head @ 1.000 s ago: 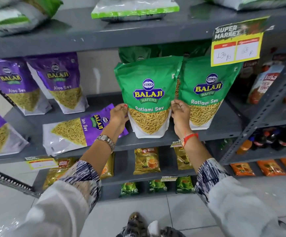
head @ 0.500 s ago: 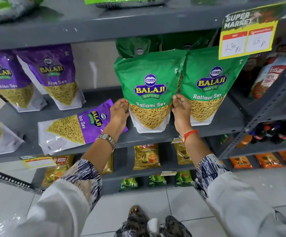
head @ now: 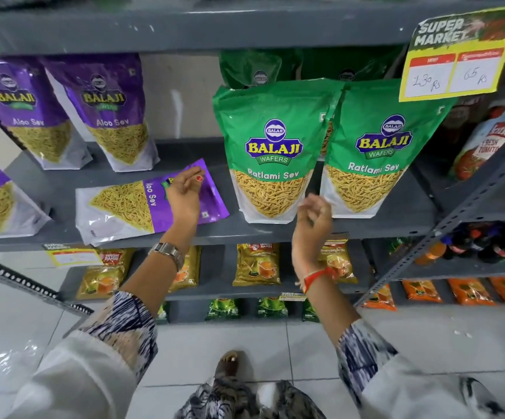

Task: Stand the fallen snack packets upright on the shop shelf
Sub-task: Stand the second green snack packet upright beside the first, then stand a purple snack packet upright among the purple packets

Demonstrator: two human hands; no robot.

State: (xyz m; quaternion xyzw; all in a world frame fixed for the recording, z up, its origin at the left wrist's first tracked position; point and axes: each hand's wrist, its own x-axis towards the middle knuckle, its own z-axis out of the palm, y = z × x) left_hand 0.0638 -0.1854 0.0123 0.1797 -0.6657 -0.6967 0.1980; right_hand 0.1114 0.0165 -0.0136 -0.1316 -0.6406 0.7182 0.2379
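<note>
Both hands are now seen off the green packet (head: pixel 271 152), which was held at its two lower corners a moment ago. It is left standing upright on the shelf (head: pixel 275 231), just beside the second green packet (head: pixel 375 149), which is upright too.

The left hand (head: pixel 184 195) is now placed over the purple packet (head: pixel 151 204) — the one that is lying flat on its back near the front edge of the shelf. Its fingers (head: pixel 192 176) are loosely curled and half open, and nothing is held in them yet. Whether the packet is touched by the hand cannot be told. The right hand (head: pixel 316 217) is seen in the air in front of the shelf, between the two green packets and a bit below them. It is blurred, its fingers look loosely curled, and nothing is gripped.

Two more purple packets (head: pixel 64 116) are seen standing at the back of the shelf, and another is seen at the far left edge.

So most of the job looks done — the green packets are up. One fallen packet is left, as far as can be seen, and it probably has to be lifted by its top and set on its flat bottom.
</note>
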